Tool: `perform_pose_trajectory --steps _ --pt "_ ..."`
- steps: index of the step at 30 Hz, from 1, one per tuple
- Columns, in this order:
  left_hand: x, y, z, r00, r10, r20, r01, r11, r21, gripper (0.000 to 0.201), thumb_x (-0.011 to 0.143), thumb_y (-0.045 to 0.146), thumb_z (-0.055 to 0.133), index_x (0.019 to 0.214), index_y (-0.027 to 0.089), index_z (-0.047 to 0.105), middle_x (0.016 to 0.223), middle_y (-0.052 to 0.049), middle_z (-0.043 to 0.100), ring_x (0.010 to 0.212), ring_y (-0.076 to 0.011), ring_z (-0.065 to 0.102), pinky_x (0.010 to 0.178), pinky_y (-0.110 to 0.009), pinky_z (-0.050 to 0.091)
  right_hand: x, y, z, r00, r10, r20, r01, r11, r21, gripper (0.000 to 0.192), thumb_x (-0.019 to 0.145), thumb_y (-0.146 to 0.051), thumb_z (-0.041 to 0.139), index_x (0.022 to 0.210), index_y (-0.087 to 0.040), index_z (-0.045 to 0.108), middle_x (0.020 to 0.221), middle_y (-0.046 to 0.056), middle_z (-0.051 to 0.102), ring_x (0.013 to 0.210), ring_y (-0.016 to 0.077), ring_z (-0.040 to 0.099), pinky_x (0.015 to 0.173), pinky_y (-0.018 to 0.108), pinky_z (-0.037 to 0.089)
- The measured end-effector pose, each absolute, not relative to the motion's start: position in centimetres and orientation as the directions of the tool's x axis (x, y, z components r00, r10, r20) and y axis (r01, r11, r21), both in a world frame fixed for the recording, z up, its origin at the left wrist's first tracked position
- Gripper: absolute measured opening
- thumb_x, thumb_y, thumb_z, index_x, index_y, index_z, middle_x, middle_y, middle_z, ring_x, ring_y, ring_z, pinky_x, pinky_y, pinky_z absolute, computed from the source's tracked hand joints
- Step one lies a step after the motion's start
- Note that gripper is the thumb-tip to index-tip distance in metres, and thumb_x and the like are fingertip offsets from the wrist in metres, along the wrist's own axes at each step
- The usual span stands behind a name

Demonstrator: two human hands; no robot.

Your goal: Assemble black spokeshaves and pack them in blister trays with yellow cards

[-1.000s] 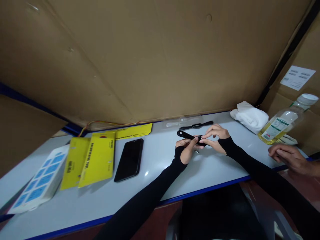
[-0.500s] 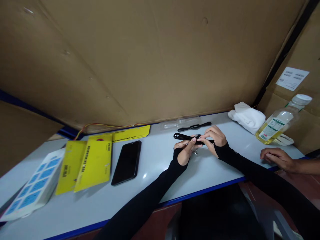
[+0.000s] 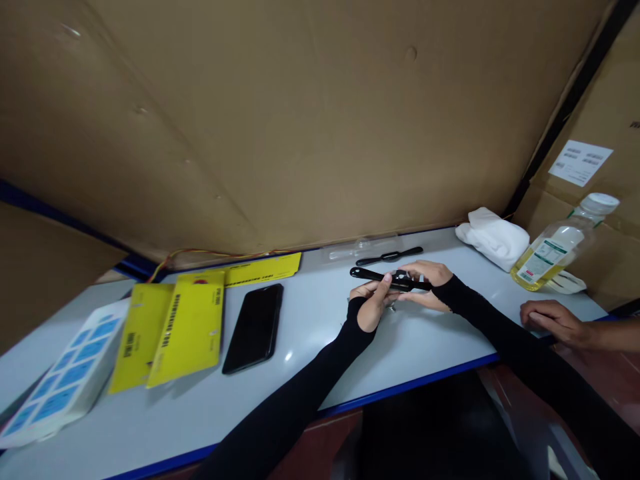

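A black spokeshave (image 3: 373,274) with a hole at its left handle end is held just above the white table. My left hand (image 3: 369,308) is closed around its left side, thumb on top near the middle. My right hand (image 3: 429,280) curls about the right handle, fingers behind and thumb below, partly hiding that end. A small shiny metal part (image 3: 391,307) shows under the tool by my left fingers; its kind is unclear. Behind my hands, a second black spokeshave (image 3: 390,256) lies on the table.
A clear plastic package (image 3: 360,247) lies at the back. To the left are yellow cards (image 3: 193,327), a black phone (image 3: 253,328) and a white box with blue labels (image 3: 70,373). At right are a white cloth (image 3: 493,237), an oil bottle (image 3: 560,250) and another person's hand (image 3: 557,322).
My right hand's fingers have shifted from pinching the tool's middle to around its right handle, uncovering the centre. My left hand keeps its hold.
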State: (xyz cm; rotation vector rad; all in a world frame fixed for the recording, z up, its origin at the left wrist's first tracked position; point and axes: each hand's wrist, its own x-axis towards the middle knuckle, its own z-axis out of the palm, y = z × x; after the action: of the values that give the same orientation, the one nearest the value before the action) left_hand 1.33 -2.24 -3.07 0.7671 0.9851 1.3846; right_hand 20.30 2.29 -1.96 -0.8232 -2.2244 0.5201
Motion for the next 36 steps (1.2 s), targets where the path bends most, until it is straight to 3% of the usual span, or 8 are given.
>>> perform_pose_trajectory --steps 7,12,17,19,22,25,31,36 --pt "0.1 -2.4 -2.0 0.063 0.998 0.020 -0.277 -0.002 0.961 0.052 0.066 0.051 0.093 0.097 0.011 0.081 0.077 -0.009 0.078 0.067 -0.0184 0.072 0.065 -0.027 0.057 20.8 2.0 -1.4 -0.574 0.756 0.315 0.331 0.567 -0.754 0.052 0.089 -0.030 0.067 0.141 -0.025 0.065 0.074 -0.005 0.056 0.066 0.0102 0.055 0.064 0.022 0.046" --pt "-0.3 -2.6 -1.4 0.100 0.995 0.026 -0.171 -0.009 0.985 0.042 0.066 0.050 0.093 0.078 0.012 0.079 0.069 -0.010 0.075 0.053 -0.0145 0.062 0.048 -0.023 0.044 20.4 1.1 -0.9 -0.508 0.816 0.277 0.321 0.478 -0.817 0.050 0.083 -0.030 0.072 0.133 -0.024 0.069 0.071 -0.005 0.058 0.059 0.0101 0.049 0.056 0.022 0.040" --pt "-0.5 -2.5 -2.0 0.135 0.991 0.003 -0.217 0.026 0.976 0.042 0.067 0.043 0.094 0.093 0.012 0.081 0.073 -0.008 0.075 0.062 -0.0188 0.070 0.054 -0.023 0.049 19.8 1.2 -0.5 -0.447 0.863 0.236 0.314 0.398 -0.862 0.046 0.077 -0.031 0.073 0.122 -0.021 0.072 0.076 -0.003 0.061 0.061 0.0095 0.051 0.056 0.021 0.040" --pt "-0.5 -2.3 -2.3 0.130 0.992 -0.008 -0.228 0.038 0.973 0.039 0.069 0.044 0.093 0.090 0.013 0.081 0.073 -0.008 0.076 0.066 -0.0196 0.072 0.054 -0.022 0.049 22.3 0.1 0.2 -0.439 0.875 0.203 0.338 0.370 -0.865 0.041 0.078 -0.034 0.074 0.117 -0.020 0.073 0.076 -0.002 0.063 0.059 0.0093 0.052 0.054 0.021 0.041" --pt "-0.3 -2.1 -2.6 0.111 0.994 -0.003 -0.216 0.027 0.976 0.039 0.068 0.045 0.094 0.087 0.013 0.082 0.080 -0.010 0.078 0.068 -0.0183 0.072 0.059 -0.022 0.053 30.3 -3.5 0.9 -0.460 0.861 0.216 0.382 0.412 -0.827 0.023 0.083 -0.044 0.076 0.091 -0.023 0.077 0.063 -0.002 0.061 0.053 0.0107 0.050 0.050 0.024 0.041" --pt "0.0 -2.1 -2.7 0.099 0.995 0.022 -0.167 -0.005 0.986 0.045 0.068 0.052 0.092 0.087 0.012 0.084 0.080 -0.012 0.079 0.059 -0.0150 0.067 0.059 -0.024 0.055 39.2 -6.1 -0.4 -0.487 0.849 0.206 0.390 0.422 -0.818 0.039 0.092 -0.053 0.064 0.066 -0.025 0.070 0.053 0.002 0.057 0.046 0.0132 0.048 0.045 0.029 0.038" --pt "0.3 -2.3 -2.4 0.131 0.984 0.118 -0.157 -0.097 0.983 0.046 0.078 0.059 0.082 0.076 0.013 0.079 0.074 -0.014 0.079 0.058 -0.0181 0.069 0.056 -0.027 0.055 45.3 -4.6 -5.2 -0.527 0.837 0.147 0.494 0.443 -0.748 0.034 0.103 -0.042 0.050 0.080 -0.029 0.072 0.066 0.012 0.064 0.059 0.0200 0.061 0.054 0.037 0.045" --pt "0.2 -2.5 -2.0 0.189 0.973 0.132 -0.189 -0.096 0.977 0.047 0.079 0.060 0.081 0.073 0.014 0.074 0.074 -0.013 0.078 0.052 -0.0175 0.068 0.055 -0.030 0.058 45.0 -5.3 -4.9 -0.536 0.820 0.200 0.450 0.478 -0.754 0.033 0.102 -0.043 0.053 0.079 -0.029 0.072 0.066 0.013 0.064 0.058 0.0202 0.061 0.053 0.039 0.042"
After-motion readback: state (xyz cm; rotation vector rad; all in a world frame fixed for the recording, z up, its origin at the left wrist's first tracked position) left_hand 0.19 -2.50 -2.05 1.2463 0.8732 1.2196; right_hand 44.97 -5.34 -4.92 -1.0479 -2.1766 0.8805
